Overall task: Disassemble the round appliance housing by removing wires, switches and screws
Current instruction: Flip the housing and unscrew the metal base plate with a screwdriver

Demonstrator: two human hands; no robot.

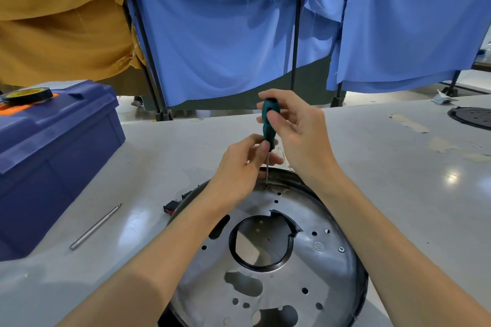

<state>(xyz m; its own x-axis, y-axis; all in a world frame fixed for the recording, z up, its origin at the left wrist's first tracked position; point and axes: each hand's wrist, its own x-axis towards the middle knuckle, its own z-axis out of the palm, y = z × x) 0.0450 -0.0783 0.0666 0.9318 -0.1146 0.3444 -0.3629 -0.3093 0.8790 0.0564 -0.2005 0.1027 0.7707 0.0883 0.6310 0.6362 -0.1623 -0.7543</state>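
Housing [318, 268] is lying on worktop [398, 167]. Above its far rim, right hand [297, 125] fingers are gripping screwdriver [267, 113] handle; left hand [239, 170] fingers are pinching handle base.

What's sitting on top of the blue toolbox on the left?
A black tape roll lies on the blue toolbox lid, covering part of its orange part; the lid's left end is out of frame.

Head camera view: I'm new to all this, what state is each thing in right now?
Screwdriver, upright, tip down in the housing near its far rim.
Left hand, pinching the screwdriver at the handle's lower end.
Right hand, gripping the handle's top.
Round housing, lying flat on the table, one screw still in.
Toolbox, lid shut, tape roll on top.
Spare metal shaft, lying loose on the table.
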